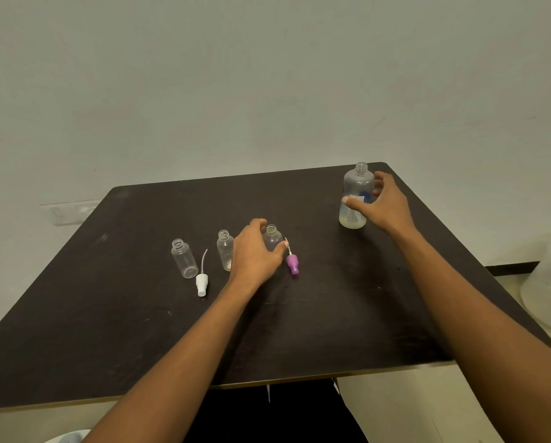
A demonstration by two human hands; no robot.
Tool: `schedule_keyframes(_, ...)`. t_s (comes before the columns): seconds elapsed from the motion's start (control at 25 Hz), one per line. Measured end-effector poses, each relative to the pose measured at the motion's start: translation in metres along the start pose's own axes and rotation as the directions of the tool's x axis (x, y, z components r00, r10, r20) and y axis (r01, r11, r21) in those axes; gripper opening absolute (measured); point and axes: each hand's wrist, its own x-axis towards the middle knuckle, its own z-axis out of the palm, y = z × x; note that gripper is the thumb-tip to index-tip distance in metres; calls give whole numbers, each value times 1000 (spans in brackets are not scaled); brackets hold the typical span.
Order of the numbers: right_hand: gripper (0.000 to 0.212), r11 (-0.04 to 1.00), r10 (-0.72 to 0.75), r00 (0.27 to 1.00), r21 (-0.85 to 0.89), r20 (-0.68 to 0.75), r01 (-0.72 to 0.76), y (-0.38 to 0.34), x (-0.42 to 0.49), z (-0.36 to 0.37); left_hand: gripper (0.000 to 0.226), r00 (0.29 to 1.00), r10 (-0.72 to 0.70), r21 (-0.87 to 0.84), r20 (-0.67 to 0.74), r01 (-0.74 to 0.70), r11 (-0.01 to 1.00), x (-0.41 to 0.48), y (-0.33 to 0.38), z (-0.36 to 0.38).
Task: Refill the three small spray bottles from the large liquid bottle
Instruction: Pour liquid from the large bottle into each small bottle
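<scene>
Head view: left hand (255,251) curls round the uncapped small spray bottle (272,239) nearest the purple spray cap (292,264), while right hand (386,206) spreads wide about the large liquid bottle (357,183), grip uncertain; probably light, smooth, squeezable plastic, best held mid-body at its label.

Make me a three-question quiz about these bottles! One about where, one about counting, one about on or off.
1. Where on the table is the large bottle?
A) far right corner B) middle C) near left corner
2. How many small bottles are there?
A) two B) three C) five
3. The purple spray cap is:
A) screwed onto a bottle B) lying on the table C) on the floor

Answers:
1 A, it stands at the far right corner.
2 B, three stand in a row.
3 B, it lies on its side beside the rightmost small bottle.
</scene>
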Motion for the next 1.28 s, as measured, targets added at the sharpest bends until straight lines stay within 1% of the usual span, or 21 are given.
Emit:
schedule_keyframes(0.08,92,1000,14,999,0,35,-14,1,5,4,65,1000,-16,2,3,16,1000,0,-2,0)
schedule_keyframes(0.2,81,999,19,999,-41,45,-17,3,8,9,57,999,-35,23,-4,35,999,1,-2,0)
schedule_keyframes(0.32,75,998,28,999,-60,30,-26,3,10,10,48,999,-53,16,-12,53,998,0,-1,0)
schedule_keyframes(0.48,70,998,19,1000,-59,-3,-19,4,8,7,48,998,-65,-24,-4,65,998,-1,0,-2)
schedule_keyframes(0.72,69,999,-36,999,-27,-16,35,-11,-4,-4,47,999,0,-61,-53,-4,998,-7,8,-14)
schedule_keyframes(0.92,78,995,-89,996,35,-3,90,-35,-25,-16,49,995,60,-98,-79,-67,993,-19,12,-36)
schedule_keyframes(1.12,63,981,-183,983,72,15,182,-69,-60,-24,45,985,110,-133,-132,-128,983,-40,17,-66)
schedule_keyframes(1.28,52,969,-229,972,112,60,222,-91,-88,-26,46,980,124,-154,-153,-148,977,-52,13,-81)
